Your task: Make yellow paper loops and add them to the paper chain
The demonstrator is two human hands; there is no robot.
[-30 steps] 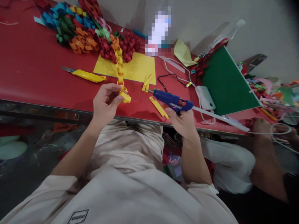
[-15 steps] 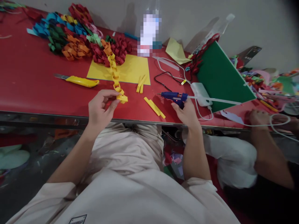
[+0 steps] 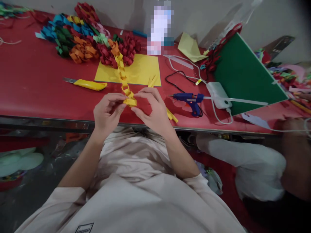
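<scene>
Your right hand [image 3: 155, 111] has left the glue gun [image 3: 188, 97] on the red table [image 3: 43, 94], so both hands can serve the yellow paper chain [image 3: 123, 77]; your left hand [image 3: 107, 111] pinches its end link [image 3: 130, 102] near the front edge, your right thumb and finger stand spread beside it, touching I cannot tell

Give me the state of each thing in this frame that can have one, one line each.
Yellow paper chain: loops joined
Left hand: pinching the chain's end loop
Right hand: at that loop, thumb and fingers apart; contact unclear
Glue gun: lying unheld, red light lit, glue stick inserted
Yellow-handled knife: blade out
White box: cable plugged in
Yellow sheet: flat, partly covered
Green board: propped at a slant
</scene>
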